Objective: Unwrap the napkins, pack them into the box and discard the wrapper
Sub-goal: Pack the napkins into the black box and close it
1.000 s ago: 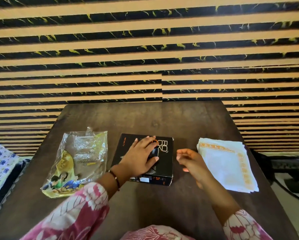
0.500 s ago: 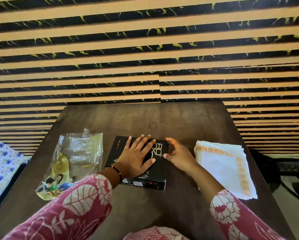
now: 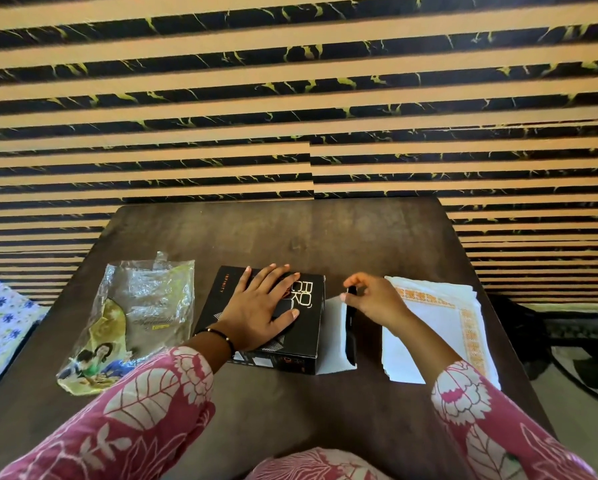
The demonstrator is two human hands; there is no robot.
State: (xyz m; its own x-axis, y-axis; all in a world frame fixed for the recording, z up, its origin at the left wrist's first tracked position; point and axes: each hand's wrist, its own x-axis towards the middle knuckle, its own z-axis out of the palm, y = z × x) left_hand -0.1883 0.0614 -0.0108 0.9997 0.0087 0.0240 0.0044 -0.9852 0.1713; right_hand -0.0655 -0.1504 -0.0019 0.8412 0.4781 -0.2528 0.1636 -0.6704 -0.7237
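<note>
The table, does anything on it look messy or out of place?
Nothing stands out. The empty wrapper lies crumpled left of the box, and the napkins sit stacked, edges slightly fanned.

Bright daylight, wide-angle edge warp.

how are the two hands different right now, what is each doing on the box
The left hand lies flat, fingers spread, pressing on top of the black box; the right hand is raised beside the box with fingers curled. The left hand holds nothing; the right hand's grip pinches the box's side flap, pulled open to show a white inside. The left wrist wears a dark band; the right shows none. Both come from pink floral sleeves.
</note>
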